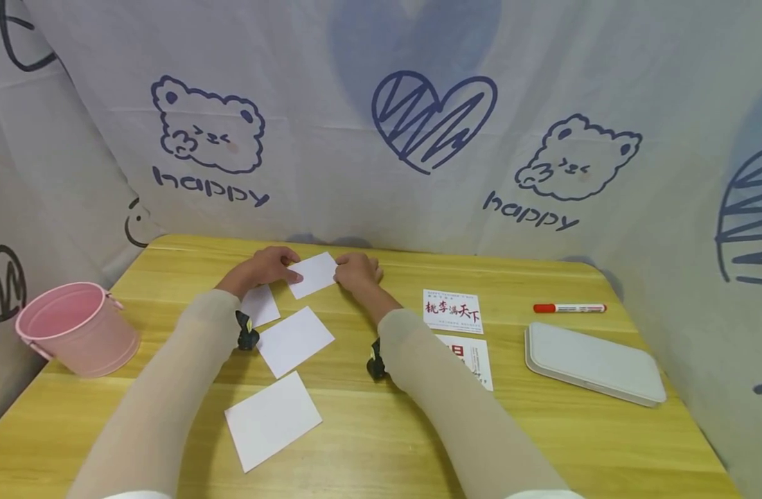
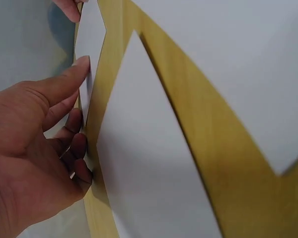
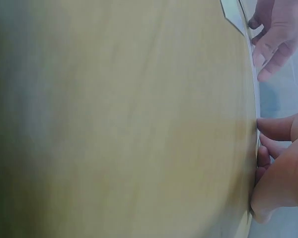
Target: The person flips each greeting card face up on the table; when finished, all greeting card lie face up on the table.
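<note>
Near the table's far edge, a blank white card [image 1: 314,275] is held between both hands. My left hand [image 1: 269,267] pinches its left end, the thumb on top, as the left wrist view also shows. At the opposite end my right hand [image 1: 358,272] grips the card's edge with thumb and fingers. Closer to me lie more blank cards: one [image 1: 261,305] partly covered by the left hand and wrist, a second card [image 1: 296,341] in the middle, and a third card [image 1: 273,421] nearest me.
Right of my arms lie a card with red characters [image 1: 452,312] and another printed card [image 1: 479,359], partly behind the right sleeve. A red-capped marker [image 1: 570,308] and a white case [image 1: 595,364] sit farther right. At the left edge stands a pink bucket [image 1: 82,339]. Cloth hangs behind the table.
</note>
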The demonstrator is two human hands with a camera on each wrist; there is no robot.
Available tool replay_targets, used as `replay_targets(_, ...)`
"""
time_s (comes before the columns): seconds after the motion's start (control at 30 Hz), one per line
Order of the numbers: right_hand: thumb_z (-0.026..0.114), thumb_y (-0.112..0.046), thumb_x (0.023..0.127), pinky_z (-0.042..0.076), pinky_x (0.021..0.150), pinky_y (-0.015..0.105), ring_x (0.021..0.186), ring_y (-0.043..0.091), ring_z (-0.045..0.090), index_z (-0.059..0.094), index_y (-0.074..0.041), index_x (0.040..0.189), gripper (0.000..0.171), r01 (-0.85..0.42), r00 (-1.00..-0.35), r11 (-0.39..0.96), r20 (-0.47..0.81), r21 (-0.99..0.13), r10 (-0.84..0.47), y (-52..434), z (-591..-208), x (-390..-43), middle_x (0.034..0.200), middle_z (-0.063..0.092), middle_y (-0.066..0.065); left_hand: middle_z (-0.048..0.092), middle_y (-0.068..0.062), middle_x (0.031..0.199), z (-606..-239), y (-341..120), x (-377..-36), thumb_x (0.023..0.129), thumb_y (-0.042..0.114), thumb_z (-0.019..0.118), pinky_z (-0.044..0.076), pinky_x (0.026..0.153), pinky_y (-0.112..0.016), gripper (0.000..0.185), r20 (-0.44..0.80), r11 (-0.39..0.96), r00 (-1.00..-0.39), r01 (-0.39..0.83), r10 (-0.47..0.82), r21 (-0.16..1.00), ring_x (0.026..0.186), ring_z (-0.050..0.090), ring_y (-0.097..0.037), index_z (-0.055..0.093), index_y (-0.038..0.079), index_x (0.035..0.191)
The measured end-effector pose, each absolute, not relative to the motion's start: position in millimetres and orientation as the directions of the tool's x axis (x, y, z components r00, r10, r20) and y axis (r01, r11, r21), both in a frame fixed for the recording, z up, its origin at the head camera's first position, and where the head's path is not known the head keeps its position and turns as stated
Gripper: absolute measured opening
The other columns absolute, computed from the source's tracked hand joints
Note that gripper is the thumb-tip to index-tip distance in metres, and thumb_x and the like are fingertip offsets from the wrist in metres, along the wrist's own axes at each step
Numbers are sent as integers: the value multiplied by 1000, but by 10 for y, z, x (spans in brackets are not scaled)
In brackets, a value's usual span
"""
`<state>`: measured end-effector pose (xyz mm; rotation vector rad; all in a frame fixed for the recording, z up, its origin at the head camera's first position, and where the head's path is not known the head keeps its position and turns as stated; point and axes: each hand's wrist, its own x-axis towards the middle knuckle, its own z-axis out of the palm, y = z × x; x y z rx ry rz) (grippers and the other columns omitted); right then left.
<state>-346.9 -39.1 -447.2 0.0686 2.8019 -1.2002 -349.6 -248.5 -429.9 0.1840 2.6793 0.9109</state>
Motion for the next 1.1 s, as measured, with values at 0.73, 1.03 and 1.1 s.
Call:
replay_targets(0.73,75,-21,86,30,105,45,122,29,45,75,-22,120,34,88,-994,700,-108,-709,15,-382,-4451,-3455,124,69,-1,44,-21,132,-4233,-2386,-3504,94,9,69,33,112,-49,49,-314,730,-925,-61,215,680,119,41,-34,44,-4,134)
replay_targets(1.03,71,-15,86,30,109,43,122,24,55,71,-17,124,38,39,-996,617,-82,-786,-41,-312,-4458,-3516,125,70,-1,39,-27,150,-4119,-2325,-3452,94,4,64,27,119,-54,47,-225,700,-943,11,244,714,132,39,-40,45,0,137)
replay_targets(1.1,69,-9,87,36,108,37,116,21,60,70,-12,123,36,11,-995,528,-63,-849,-80,-278,-4442,-3521,123,70,3,41,-27,148,-4067,-2305,-3430,93,1,64,28,119,-53,45,-182,680,-950,42,255,732,133,40,-40,47,-2,135)
